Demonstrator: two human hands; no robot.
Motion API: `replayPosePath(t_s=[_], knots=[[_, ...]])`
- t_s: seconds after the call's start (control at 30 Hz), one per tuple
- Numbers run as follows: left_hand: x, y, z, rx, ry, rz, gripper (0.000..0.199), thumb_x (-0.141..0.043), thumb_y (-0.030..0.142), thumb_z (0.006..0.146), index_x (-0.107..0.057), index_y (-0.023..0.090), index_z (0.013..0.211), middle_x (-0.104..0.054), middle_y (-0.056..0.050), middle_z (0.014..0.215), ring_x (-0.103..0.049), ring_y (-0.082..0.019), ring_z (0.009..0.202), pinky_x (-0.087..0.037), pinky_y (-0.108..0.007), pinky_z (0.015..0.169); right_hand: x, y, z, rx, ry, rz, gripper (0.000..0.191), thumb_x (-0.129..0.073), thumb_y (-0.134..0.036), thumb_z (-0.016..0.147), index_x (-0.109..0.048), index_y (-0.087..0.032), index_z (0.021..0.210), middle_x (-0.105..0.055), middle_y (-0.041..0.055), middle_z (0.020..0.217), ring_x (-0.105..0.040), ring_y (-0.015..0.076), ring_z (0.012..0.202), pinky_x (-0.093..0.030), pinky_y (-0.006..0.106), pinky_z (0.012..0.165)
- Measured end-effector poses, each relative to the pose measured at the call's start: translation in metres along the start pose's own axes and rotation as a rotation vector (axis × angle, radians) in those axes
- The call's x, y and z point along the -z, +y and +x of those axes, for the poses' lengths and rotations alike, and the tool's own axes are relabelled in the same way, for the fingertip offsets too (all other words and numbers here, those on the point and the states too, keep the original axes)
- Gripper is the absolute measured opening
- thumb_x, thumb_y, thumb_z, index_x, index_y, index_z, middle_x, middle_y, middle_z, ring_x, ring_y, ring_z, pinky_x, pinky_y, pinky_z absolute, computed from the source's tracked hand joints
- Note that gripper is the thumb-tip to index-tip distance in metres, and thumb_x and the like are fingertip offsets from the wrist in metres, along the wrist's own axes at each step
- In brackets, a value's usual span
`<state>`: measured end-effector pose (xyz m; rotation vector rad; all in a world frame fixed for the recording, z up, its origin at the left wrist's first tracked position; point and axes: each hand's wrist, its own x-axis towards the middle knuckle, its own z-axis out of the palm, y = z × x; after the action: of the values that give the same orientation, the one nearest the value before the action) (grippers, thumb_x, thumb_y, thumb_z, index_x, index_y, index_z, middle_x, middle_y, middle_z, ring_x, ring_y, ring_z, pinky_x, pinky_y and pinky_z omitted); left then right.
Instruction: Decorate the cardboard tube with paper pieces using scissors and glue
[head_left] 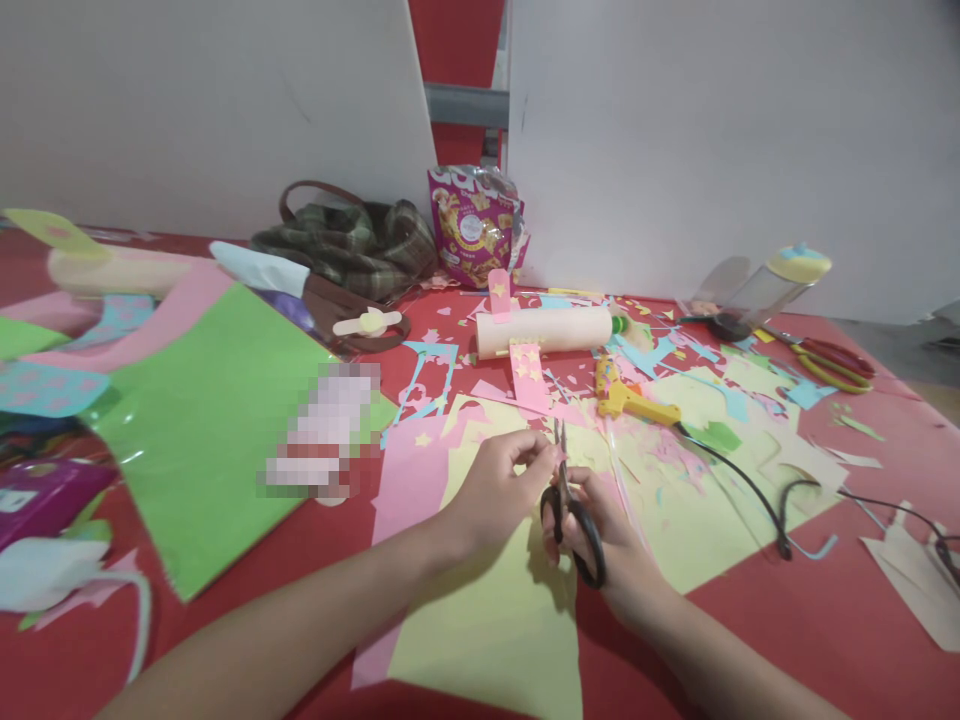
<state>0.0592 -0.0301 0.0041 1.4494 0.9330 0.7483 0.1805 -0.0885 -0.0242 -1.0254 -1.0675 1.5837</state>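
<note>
My right hand grips black-handled scissors by their loops, with the blades pointing away from me and slightly apart. A tiny pink paper piece shows at the blades, pinched between the thumb and fingers of my left hand. Both hands are over a yellow paper sheet, which overlaps a pink sheet. Beyond them lies a cream tube with pink strips that carry yellow stars.
A yellow glue gun with a black cord lies right of centre among paper scraps. Green sheets cover the left side. Behind stand a purple snack bag and a plaid bag. Red-and-yellow-handled scissors rest at the right.
</note>
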Motion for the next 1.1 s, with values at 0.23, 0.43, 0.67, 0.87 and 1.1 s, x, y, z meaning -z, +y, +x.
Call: replayPosePath(t_s=[0.23, 0.43, 0.67, 0.87, 1.1], knots=[[0.001, 0.0, 0.003, -0.02, 0.014, 0.038, 0.024, -0.038, 0.027, 0.08, -0.045, 0.015, 0.059, -0.045, 0.004, 0.058, -0.043, -0.008, 0.057, -0.034, -0.02, 0.058, 0.001, 0.003, 0.0, -0.005, 0.066, 0.025, 0.027, -0.053, -0.043, 0.073, -0.039, -0.025, 0.087, -0.044, -0.0052, 0.064, -0.047, 0.0087, 0.048, -0.038, 0.023, 0.046], [0.0, -0.001, 0.004, 0.018, -0.122, 0.049, 0.023, -0.038, 0.022, 0.078, -0.048, 0.014, 0.059, -0.049, 0.002, 0.055, -0.046, -0.008, 0.053, -0.035, -0.02, 0.054, 0.005, 0.003, 0.001, 0.079, 0.223, 0.113, 0.025, -0.059, -0.033, 0.071, -0.043, -0.026, 0.088, -0.05, -0.0025, 0.073, -0.051, 0.0125, 0.061, -0.041, 0.026, 0.057], [-0.002, -0.005, 0.001, 0.037, -0.116, 0.245, 0.02, -0.041, 0.026, 0.075, -0.048, 0.015, 0.06, -0.043, 0.004, 0.055, -0.039, -0.008, 0.052, -0.029, -0.019, 0.048, 0.011, 0.003, 0.006, 0.117, 0.413, 0.097, 0.029, -0.063, -0.018, 0.067, -0.043, -0.026, 0.085, -0.05, -0.0046, 0.074, -0.048, 0.0098, 0.062, -0.038, 0.022, 0.054], [-0.003, -0.008, 0.0, 0.022, -0.148, 0.281, 0.021, -0.04, 0.026, 0.076, -0.049, 0.014, 0.062, -0.047, 0.002, 0.058, -0.041, -0.008, 0.055, -0.03, -0.019, 0.05, 0.012, 0.004, 0.005, 0.096, 0.408, 0.049, 0.028, -0.062, -0.018, 0.069, -0.042, -0.026, 0.086, -0.049, -0.0052, 0.073, -0.044, 0.0073, 0.054, -0.033, 0.018, 0.045], [0.013, -0.009, 0.003, -0.037, -0.085, 0.451, 0.024, -0.035, 0.026, 0.077, -0.048, 0.015, 0.061, -0.048, 0.002, 0.057, -0.043, -0.009, 0.055, -0.031, -0.02, 0.05, 0.007, 0.001, 0.005, 0.057, 0.384, -0.045, 0.025, -0.06, -0.017, 0.069, -0.041, -0.025, 0.082, -0.047, -0.0056, 0.071, -0.042, 0.0071, 0.052, -0.032, 0.017, 0.042]])
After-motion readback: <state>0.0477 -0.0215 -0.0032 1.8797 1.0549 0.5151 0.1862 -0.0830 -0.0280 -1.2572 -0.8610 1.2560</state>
